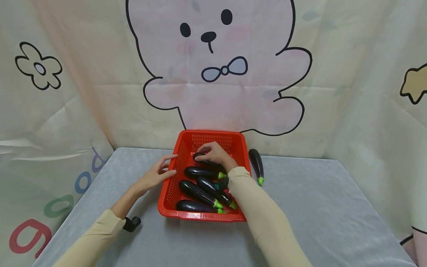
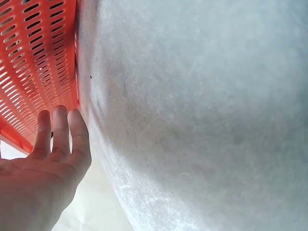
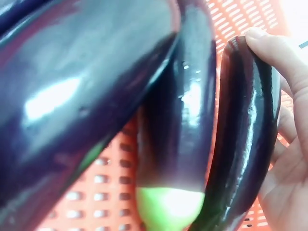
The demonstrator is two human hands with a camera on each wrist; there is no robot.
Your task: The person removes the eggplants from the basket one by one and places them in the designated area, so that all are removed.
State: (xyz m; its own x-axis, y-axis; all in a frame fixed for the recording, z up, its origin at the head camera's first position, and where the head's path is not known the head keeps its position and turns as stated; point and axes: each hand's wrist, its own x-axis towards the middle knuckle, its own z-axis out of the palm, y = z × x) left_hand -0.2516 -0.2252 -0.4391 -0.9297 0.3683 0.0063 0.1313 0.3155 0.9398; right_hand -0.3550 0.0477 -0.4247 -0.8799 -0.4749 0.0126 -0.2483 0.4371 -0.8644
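My right hand [image 1: 217, 154] reaches into a red plastic basket [image 1: 197, 214] and grips a dark purple eggplant [image 1: 215, 164] near the basket's back. In the right wrist view, the thumb lies at the rounded end of this eggplant [image 3: 245, 120] and the other fingers pass behind it, partly hidden. Nearer the front, several more glossy eggplants [image 1: 197, 191] with green caps lie in the basket, some under the right wrist. At the basket's left wall, my left hand [image 1: 154, 177] rests with loosely extended fingers; in the left wrist view its fingertips [image 2: 60, 113] are against the slotted side.
One more eggplant [image 1: 256, 165] lies on the grey cloth-covered table [image 1: 310, 207], just outside the basket's right side. Behind the table hangs a backdrop [image 1: 217, 104] with a printed bear. Dark bands [image 1: 131, 224] sit on both wrists.
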